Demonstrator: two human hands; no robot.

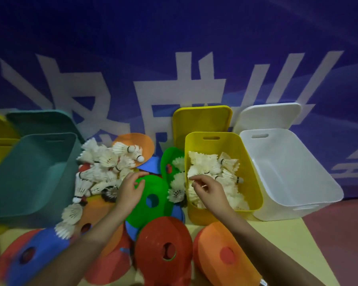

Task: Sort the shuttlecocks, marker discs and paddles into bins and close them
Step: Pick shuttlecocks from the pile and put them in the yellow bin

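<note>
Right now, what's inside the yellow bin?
The yellow bin holds a pile of white shuttlecocks. The right hand hovers over them, hiding some; the bin floor is covered.

Shuttlecocks, marker discs and open bins on the floor.
A yellow bin [223, 174] holds a heap of white shuttlecocks [211, 168], its lid [202, 120] upright behind it. Beside it stands a white bin [287, 174], lid [269, 115] raised. A teal bin [29, 174] sits left. Between them loose shuttlecocks [99, 168] lie over a green disc [153, 201], a red disc [165, 248] and an orange disc [221, 254].
</note>
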